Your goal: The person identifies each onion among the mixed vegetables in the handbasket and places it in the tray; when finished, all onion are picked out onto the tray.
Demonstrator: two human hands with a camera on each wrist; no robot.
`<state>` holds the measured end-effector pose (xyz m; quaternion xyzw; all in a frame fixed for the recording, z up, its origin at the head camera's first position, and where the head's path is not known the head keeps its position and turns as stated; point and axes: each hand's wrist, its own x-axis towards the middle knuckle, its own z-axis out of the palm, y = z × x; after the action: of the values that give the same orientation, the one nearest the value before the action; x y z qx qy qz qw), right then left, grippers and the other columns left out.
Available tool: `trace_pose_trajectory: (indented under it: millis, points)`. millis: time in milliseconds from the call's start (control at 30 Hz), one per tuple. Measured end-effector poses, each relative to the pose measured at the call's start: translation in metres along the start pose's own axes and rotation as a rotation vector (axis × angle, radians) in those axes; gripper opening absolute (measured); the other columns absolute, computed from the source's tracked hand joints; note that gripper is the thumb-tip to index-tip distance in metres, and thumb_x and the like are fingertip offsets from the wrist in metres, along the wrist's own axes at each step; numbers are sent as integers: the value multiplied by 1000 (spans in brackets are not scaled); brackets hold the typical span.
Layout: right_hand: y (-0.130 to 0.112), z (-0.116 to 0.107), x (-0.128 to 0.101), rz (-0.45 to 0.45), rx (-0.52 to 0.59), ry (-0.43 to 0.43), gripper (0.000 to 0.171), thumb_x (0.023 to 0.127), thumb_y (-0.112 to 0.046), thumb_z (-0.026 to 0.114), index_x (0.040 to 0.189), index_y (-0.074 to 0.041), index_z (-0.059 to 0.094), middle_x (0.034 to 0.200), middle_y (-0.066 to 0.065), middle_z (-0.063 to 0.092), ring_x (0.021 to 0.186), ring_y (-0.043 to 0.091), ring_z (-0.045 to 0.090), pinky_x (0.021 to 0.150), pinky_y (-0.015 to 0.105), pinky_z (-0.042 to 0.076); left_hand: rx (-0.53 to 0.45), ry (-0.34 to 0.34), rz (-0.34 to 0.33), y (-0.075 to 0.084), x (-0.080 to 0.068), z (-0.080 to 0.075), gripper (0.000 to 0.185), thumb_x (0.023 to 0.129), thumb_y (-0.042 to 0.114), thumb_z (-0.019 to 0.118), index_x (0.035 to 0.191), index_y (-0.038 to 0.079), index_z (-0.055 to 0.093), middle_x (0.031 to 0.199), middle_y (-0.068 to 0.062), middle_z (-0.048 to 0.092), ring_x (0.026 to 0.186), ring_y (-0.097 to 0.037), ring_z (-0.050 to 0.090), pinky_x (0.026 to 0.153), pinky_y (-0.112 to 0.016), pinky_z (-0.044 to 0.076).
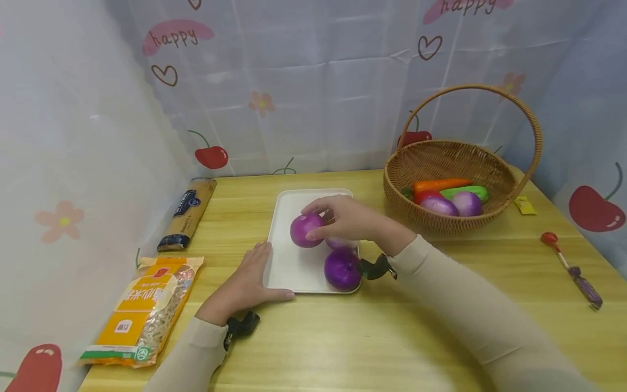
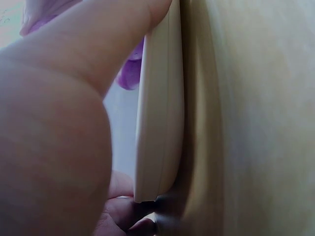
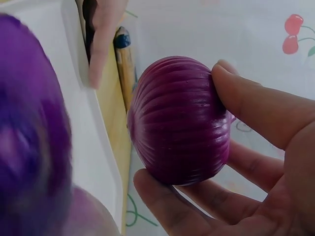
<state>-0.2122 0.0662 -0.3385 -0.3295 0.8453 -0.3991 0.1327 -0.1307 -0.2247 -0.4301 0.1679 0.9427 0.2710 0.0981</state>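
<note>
My left hand (image 1: 245,280) lies flat against the white tray (image 1: 286,261), steadying its near corner on the bench (image 1: 392,337). Beyond it, my right hand (image 1: 345,218) grips a purple onion (image 1: 305,230) over the tray; best lowered gently, clear of the two onions (image 1: 342,268) beside it.

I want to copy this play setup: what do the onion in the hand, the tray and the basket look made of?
Purple onion: likely moulded plastic or foam, judging by its even ribs and dull sheen. White tray: probably smooth matte plastic, with a rounded moulded rim. Basket: woven wicker or rattan, with visible strands and a twisted handle.
</note>
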Motion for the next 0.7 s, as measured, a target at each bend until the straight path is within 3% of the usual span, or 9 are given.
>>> trace_pose_trajectory:
  millis: [200, 700]
  points:
    - [-1, 17, 0, -51, -22, -41, 51, 91, -31, 87, 135, -13, 71, 126, -1, 72, 105, 22, 72, 89, 33, 60, 3, -1, -8, -1, 0, 0, 141, 72, 77, 83, 167, -1, 15, 173, -17, 13, 159, -36, 2, 125, -56, 9]
    - [-3, 39, 0, -61, -119, -104, 49, 90, -34, 87, 133, -14, 73, 126, -3, 72, 107, 16, 71, 97, 35, 55, 33, 4, 33, -3, 0, 1, 140, 75, 76, 81, 165, -8, 15, 171, -24, 13, 158, -40, 3, 126, -55, 6]
